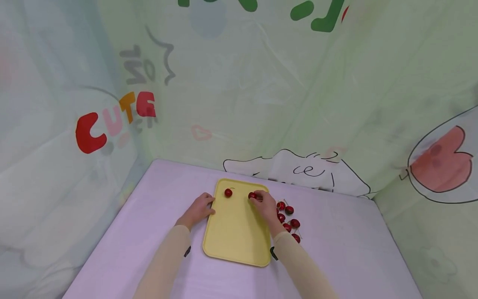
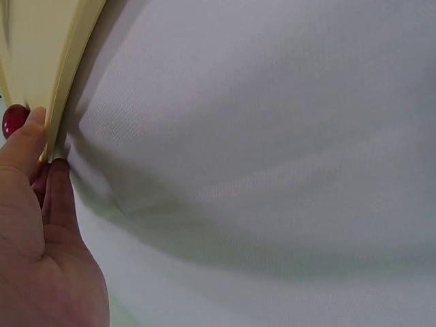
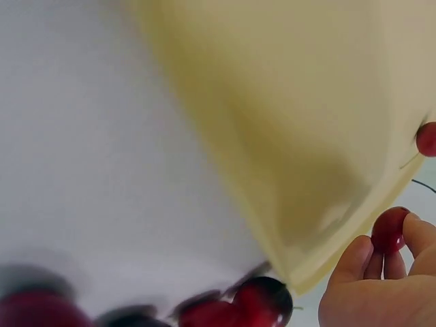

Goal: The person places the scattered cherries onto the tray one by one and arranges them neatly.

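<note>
- Yellow plastic-looking tray (image 1: pixel 237 238), in the head view, lies on the lilac surface (image 1: pixel 343 249) between the two hands, its long axis running away from the person and slightly askew.
- Left hand (image 1: pixel 198 211) holds the tray's left edge; right hand (image 1: pixel 266 207) reaches across the right edge and pinches one held cherry (image 1: pixel 252 195) by the tray's far right part.
- One lone cherry (image 1: pixel 228 192) sits in the far left part of the tray, left of the held cherry, with its stem pointing right.
- Loose cherries (image 1: pixel 295 223) lie on the surface just right of the tray, beside the right wrist, which is much nearer them than the left; I count seven, and the arm may hide more.
- From the left wrist, the thumb presses over the tray's rim with fingers against its outer side; one cherry shows past the thumb.
- From the right wrist, thumb and fingers grip the held cherry; whether it touches the tray, I cannot tell. Another cherry shows at the right border, and several blurred ones along the bottom.
</note>
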Available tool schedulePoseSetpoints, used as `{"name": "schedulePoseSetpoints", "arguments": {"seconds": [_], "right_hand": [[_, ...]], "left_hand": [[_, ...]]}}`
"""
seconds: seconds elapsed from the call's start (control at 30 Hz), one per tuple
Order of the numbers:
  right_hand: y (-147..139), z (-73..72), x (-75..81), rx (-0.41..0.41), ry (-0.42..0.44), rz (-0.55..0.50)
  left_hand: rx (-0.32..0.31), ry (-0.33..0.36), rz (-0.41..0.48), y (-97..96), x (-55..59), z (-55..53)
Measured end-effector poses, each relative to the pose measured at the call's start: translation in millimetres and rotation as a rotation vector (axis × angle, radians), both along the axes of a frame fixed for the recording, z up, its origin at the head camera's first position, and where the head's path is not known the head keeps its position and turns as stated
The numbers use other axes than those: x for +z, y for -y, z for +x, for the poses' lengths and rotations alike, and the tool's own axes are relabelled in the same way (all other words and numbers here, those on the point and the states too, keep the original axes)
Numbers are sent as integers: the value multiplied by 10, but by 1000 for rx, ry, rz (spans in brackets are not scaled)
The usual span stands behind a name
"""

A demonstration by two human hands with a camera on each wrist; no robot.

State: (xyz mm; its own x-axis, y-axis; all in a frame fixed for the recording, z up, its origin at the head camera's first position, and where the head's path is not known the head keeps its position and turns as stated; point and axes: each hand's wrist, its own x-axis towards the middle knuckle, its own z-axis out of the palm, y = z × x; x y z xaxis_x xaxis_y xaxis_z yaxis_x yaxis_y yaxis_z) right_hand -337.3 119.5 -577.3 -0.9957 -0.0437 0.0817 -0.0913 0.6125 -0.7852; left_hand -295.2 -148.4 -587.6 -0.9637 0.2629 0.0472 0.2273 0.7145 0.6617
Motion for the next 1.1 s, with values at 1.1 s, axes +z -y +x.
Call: {"name": "schedulePoseSetpoints", "arguments": {"seconds": [1.1], "right_hand": [[350,-26,-87,32,48,71]], "left_hand": [[-3,2,-5,-10,25,11]]}}
